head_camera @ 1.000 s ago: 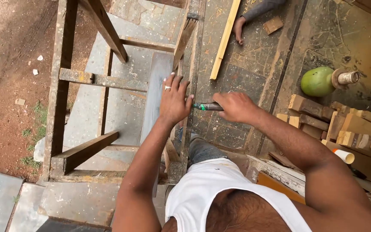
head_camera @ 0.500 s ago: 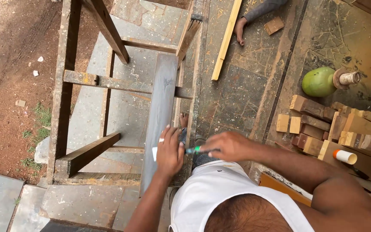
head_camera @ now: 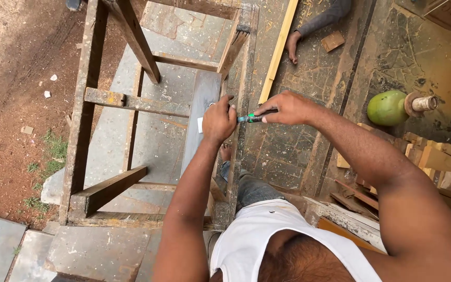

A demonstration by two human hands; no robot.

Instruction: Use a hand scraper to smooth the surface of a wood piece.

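The green-tipped tool point(head_camera: 251, 118) now sits farther up the wooden frame's rail point(head_camera: 244, 78), right hand point(head_camera: 287, 107) fingers gripping it. The left hand point(head_camera: 218, 121), fingers curled shut, has followed, pressed against the grey plank point(head_camera: 197, 136).

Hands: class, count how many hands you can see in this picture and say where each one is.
3. Left hand on the grey board; right hand holding a green-tipped tool; another person's hand on the floor at top. Others may be hidden.
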